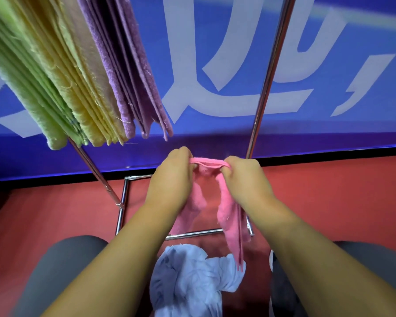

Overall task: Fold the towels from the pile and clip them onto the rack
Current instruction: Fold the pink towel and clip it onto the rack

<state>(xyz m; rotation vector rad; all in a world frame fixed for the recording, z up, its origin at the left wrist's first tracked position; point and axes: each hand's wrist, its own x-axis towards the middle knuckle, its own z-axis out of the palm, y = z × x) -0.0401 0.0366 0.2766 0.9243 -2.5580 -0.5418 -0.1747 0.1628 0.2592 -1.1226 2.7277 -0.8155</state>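
Mid-fold: left hand (169, 177) and right hand (245, 177) pinched the pink towel's (229, 216) top edge close together above the floor pile (192, 277); next likely needed squaring it, then clipping to the rack (270, 74).

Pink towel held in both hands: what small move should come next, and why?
Probably draw the left hand and right hand apart to spread the pink towel flat: both pinch its top edge close together, and the cloth below hangs bunched.
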